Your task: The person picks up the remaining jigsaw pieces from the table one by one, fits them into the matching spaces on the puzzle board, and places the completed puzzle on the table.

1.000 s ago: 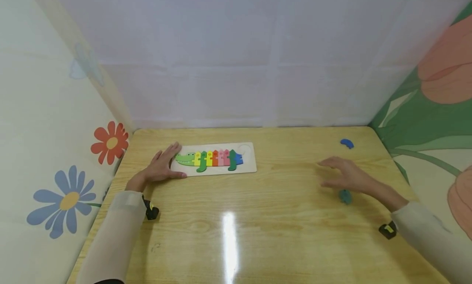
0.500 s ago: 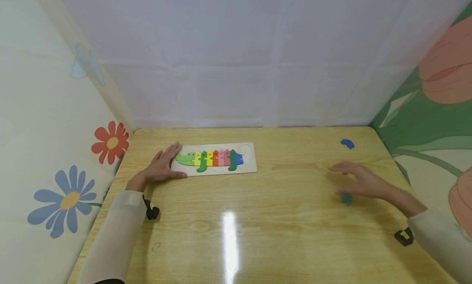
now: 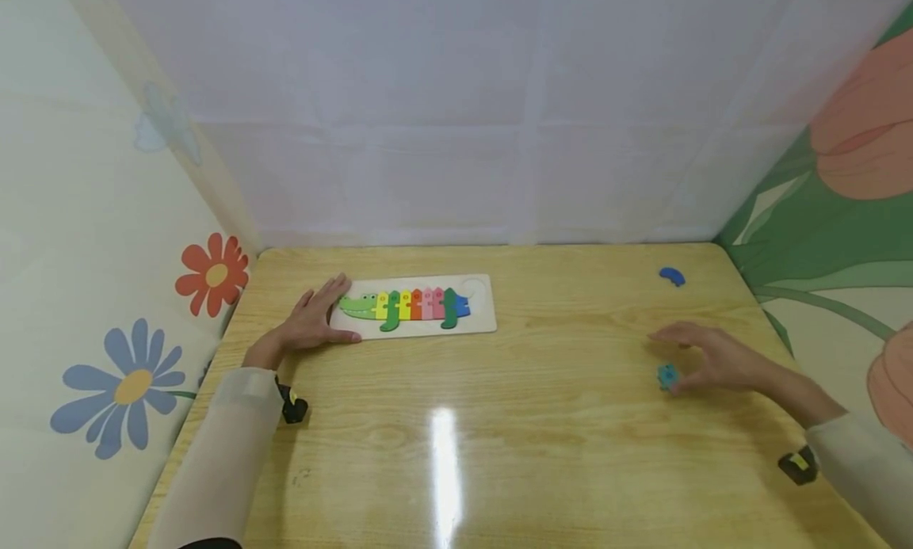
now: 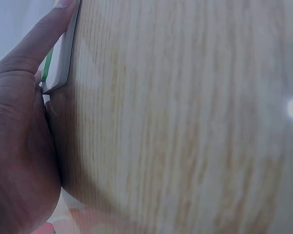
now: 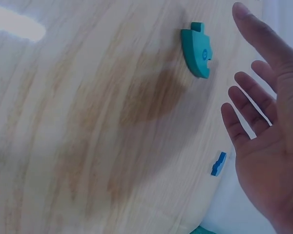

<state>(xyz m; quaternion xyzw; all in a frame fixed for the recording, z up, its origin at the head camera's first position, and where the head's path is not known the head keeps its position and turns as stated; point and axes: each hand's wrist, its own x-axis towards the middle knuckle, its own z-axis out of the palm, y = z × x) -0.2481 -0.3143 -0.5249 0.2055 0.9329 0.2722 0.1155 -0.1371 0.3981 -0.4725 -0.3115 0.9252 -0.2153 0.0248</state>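
Note:
A pale puzzle board with a many-coloured crocodile lies at the back left of the table. My left hand grips the board's left end, thumb along the near edge and fingers at the far corner. In the left wrist view the thumb lies against the board's side. On the right, a teal puzzle piece rests flat on the table. Over it my right hand hovers with fingers spread. The right wrist view shows a gap between these fingers and the teal piece.
Farther back on the right lies a curved blue puzzle piece, apart from the right hand. The wooden table meets a pale cloth wall behind. Flower-printed panels stand at both sides.
My right hand has shifted right and a little towards me, coming lower around the teal piece, which now shows more fully. The left hand and the board have not moved.

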